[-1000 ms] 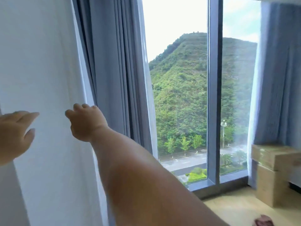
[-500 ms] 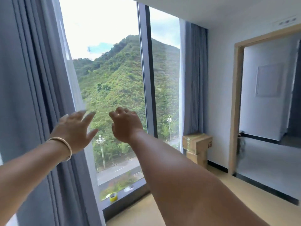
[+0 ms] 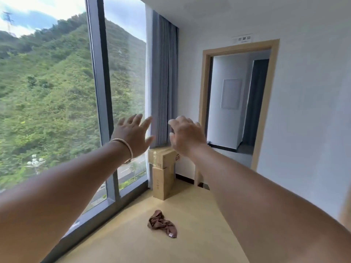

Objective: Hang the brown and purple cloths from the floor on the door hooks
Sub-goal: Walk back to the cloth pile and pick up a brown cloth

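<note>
Left of the stacked cardboard boxes (image 3: 163,171), the left hand (image 3: 133,135) is spread and empty; right of them, the right hand (image 3: 185,135) hangs loose, holding nothing. The brown cloth (image 3: 162,223) lies crumpled on the floor before the boxes: crouch, gather it whole.

Two stacked brown cardboard boxes (image 3: 163,171) at frame centre, beside grey pleated curtain (image 3: 164,76); tall dark-framed window (image 3: 98,73) at left; wood-framed open doorway (image 3: 237,99) at right.
</note>
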`<state>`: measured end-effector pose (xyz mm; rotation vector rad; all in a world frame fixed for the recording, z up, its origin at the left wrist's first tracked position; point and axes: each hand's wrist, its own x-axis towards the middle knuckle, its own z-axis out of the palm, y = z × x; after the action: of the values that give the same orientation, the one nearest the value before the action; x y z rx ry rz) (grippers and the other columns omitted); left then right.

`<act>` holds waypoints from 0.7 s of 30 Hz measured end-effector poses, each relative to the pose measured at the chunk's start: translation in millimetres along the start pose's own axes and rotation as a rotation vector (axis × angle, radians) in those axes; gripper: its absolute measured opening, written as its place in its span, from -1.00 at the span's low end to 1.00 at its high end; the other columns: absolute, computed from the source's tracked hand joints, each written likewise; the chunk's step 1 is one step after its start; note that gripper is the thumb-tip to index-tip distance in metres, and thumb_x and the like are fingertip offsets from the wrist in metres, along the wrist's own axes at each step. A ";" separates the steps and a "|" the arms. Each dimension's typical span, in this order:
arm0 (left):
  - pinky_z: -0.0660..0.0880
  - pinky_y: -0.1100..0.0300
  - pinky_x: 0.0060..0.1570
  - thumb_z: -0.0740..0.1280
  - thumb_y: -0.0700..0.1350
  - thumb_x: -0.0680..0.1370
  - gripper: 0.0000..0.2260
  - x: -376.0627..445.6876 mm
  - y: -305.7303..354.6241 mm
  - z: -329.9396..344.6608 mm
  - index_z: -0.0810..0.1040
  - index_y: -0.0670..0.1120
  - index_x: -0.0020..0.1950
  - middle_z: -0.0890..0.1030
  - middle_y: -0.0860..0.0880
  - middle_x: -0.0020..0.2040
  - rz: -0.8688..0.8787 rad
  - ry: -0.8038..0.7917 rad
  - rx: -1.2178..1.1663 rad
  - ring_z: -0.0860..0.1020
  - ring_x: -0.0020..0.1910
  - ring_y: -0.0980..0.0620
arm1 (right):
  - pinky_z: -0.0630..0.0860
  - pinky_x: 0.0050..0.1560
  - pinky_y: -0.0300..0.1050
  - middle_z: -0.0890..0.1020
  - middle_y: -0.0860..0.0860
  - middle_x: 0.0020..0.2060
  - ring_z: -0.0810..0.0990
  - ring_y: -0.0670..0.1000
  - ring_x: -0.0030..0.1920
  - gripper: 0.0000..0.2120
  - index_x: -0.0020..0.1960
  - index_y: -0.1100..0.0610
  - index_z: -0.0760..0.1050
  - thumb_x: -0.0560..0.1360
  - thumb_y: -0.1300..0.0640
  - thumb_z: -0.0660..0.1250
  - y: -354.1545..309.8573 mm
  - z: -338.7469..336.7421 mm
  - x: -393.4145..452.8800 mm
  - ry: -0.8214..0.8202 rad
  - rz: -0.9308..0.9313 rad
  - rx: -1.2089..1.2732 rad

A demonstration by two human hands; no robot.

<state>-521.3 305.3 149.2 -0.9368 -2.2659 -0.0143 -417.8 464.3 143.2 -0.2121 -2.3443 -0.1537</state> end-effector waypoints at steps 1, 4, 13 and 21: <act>0.06 -0.10 0.49 0.03 0.27 0.58 -0.37 6.7 15.6 4.1 -0.06 0.07 0.58 0.10 -0.10 0.57 0.023 0.002 -0.024 0.08 0.54 -0.10 | 0.38 0.16 0.07 0.52 0.08 0.17 0.50 0.12 0.14 -0.67 0.30 0.09 0.42 0.55 0.09 0.18 17.3 -1.5 -7.1 -0.005 0.025 -0.027; 0.04 -0.11 0.49 0.02 0.27 0.58 -0.37 27.1 67.4 18.5 -0.06 0.06 0.58 0.10 -0.11 0.57 0.110 0.008 -0.102 0.06 0.55 -0.09 | 0.38 0.18 0.06 0.51 0.07 0.21 0.48 0.11 0.17 -0.64 0.34 0.09 0.40 0.56 0.06 0.17 69.6 -7.2 -29.1 -0.041 0.125 -0.111; 0.09 -0.15 0.48 0.03 0.25 0.60 -0.40 81.7 183.3 65.0 -0.04 0.06 0.57 0.14 -0.09 0.55 0.326 -0.009 -0.256 0.10 0.54 -0.10 | 0.37 0.23 0.02 0.49 0.04 0.22 0.46 0.10 0.17 -0.66 0.33 0.06 0.40 0.59 0.06 0.13 173.8 -11.2 -78.9 -0.160 0.363 -0.304; 0.06 -0.22 0.47 0.05 0.25 0.59 -0.41 127.7 245.4 109.6 -0.01 0.08 0.55 0.15 -0.08 0.55 0.459 -0.027 -0.412 0.09 0.54 -0.10 | 0.24 0.33 -0.01 0.42 0.01 0.32 0.39 0.07 0.27 -0.63 0.38 0.04 0.37 0.59 0.02 0.12 230.0 -2.5 -102.3 -0.224 0.600 -0.425</act>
<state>-496.4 594.2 83.0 -1.6639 -2.0565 -0.2749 -299.2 678.1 83.2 -1.1730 -2.3274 -0.3418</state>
